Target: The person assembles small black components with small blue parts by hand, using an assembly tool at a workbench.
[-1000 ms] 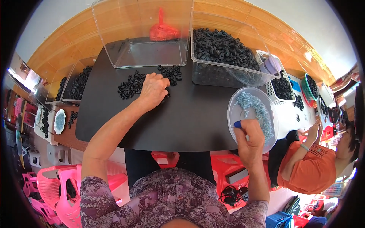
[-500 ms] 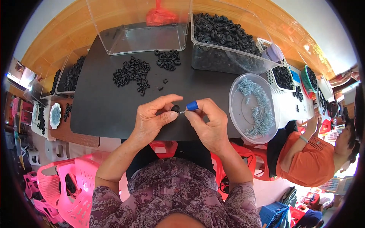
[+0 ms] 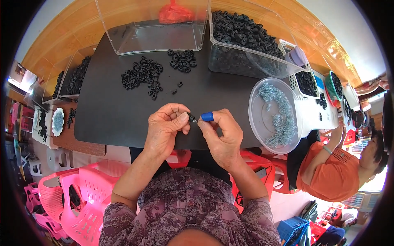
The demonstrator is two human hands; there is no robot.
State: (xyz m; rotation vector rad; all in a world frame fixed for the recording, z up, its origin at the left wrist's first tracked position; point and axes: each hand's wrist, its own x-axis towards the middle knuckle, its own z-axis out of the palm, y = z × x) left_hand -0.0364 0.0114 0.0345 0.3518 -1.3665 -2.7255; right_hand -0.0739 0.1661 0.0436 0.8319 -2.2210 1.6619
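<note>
Over the near part of the dark table, my left hand (image 3: 167, 125) pinches a small black plastic part (image 3: 191, 117) between thumb and fingers. Facing it, my right hand (image 3: 223, 133) grips a small metal spring (image 3: 195, 121), whose end meets the black part. A blue finger cot (image 3: 207, 116) covers my right index fingertip. Beyond my hands lie a loose pile of black plastic parts (image 3: 142, 74) and a smaller cluster (image 3: 182, 60). Two single parts rest apart from them. To the right, a round clear tub (image 3: 256, 123) holds many pale springs.
A clear bin (image 3: 246, 61) heaped with black parts stands at the back right. Another clear bin (image 3: 160, 52) is beside it, with a red bag (image 3: 175, 14) behind. A person in orange (image 3: 328, 172) sits at right. Pink chairs (image 3: 88, 197) stand lower left.
The fingers of my left hand have curled in, and the black part has turned in their pinch. My right hand stays nearly in place. The view has shifted slightly.
</note>
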